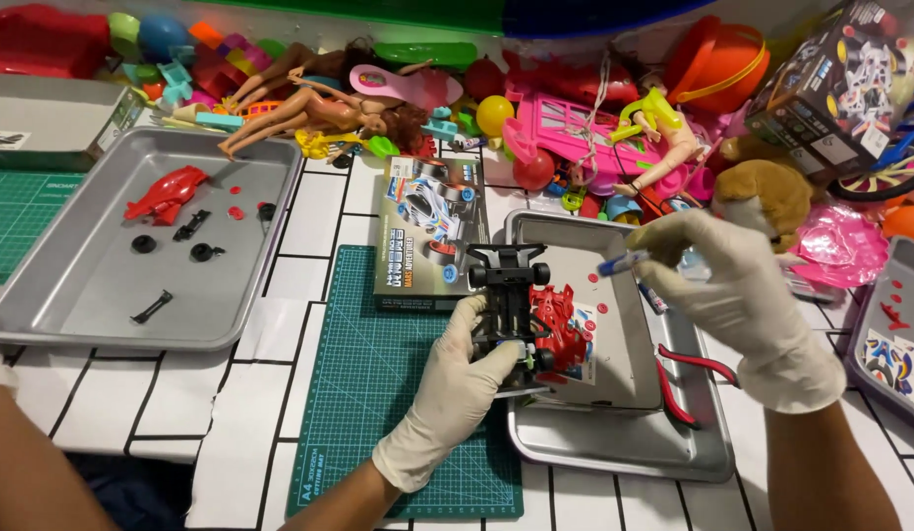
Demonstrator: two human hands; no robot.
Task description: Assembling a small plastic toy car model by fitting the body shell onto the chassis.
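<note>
Green cutting mat point(378, 393) lies nearest, with a steel tray point(614, 442) to its right holding a red car body point(560, 329) and red-handled pliers point(688, 379). Over the tray's left rim the gloved left hand point(467, 379) grips a black toy-car chassis point(511, 310), long axis pointing away from the camera, wheels point(508, 275) fitted at the far end. Assembly looks partway: the body is not yet on. Right hand point(742, 285) pinches a small blue tool point(624, 262).

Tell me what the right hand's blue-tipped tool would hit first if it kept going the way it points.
Probably the black toy car chassis held by the left hand; the right hand aims its blue-tipped tool leftward, though depth is unclear.
</note>
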